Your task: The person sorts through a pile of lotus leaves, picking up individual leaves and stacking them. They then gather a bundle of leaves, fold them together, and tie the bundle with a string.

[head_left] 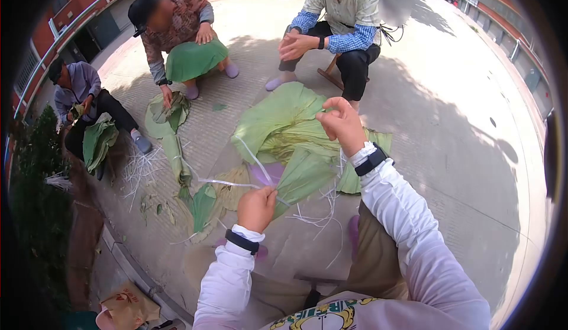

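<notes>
My left hand (256, 209) is closed in a fist around a white plastic strip (228, 183). One length of the strip runs left from the fist and another rises along the leaves. Just beyond lies a bundle of large, folded green leaves (278, 114), lotus-like, partly yellowed at the creases. A folded leaf end (305, 176) points toward my left fist. Above the bundle's right side my right hand (343, 126) is raised with fingers curled and thumb near the index finger. Whatever it may pinch is too small to see.
Loose white strips (319, 214) trail on the pavement near my feet. Another leaf bundle (171, 146) lies to the left, touched by a crouching person's hand (167, 97). A seated person (89, 102) at far left handles leaves. Another person (337, 28) sits opposite. A paper bag (130, 306) stands lower left.
</notes>
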The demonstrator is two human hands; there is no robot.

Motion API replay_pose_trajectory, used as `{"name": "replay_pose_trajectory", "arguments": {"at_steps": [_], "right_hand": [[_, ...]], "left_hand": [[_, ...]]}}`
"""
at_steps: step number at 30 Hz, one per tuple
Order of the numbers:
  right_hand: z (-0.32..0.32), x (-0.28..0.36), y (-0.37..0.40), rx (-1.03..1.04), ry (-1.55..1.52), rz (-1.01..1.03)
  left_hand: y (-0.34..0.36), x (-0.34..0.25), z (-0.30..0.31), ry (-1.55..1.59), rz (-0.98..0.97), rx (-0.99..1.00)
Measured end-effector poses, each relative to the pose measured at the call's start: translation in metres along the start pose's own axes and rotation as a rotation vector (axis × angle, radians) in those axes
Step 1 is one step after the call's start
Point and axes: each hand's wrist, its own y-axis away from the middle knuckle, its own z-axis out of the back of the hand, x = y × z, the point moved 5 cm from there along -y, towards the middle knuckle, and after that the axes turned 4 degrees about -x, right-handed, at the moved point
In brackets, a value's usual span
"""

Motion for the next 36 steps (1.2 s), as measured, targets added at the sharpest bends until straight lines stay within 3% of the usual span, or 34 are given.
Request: {"name": "replay_pose_trajectory", "arguments": {"at_steps": [20,25,32,36], "right_hand": [[0.000,-0.004,-0.003,-0.023,0.111,0.043],[-0.003,0.001,0.002,0.045,-0.036,0.005],[-0.013,0.003,0.011,0.108,0.094,0.020],[-0.040,-0.018,0.033,0.071,0.560,0.439]], "left_hand": [[0.003,0.004,0.005,0.024,0.010,-0.004],[0.004,0.006,0.006,-0.094,0.044,0.059],[0.001,0.014,-0.009,-0.026,0.041,0.061],[0.006,0.000,-0.003,0.024,-0.080,0.071]]}}
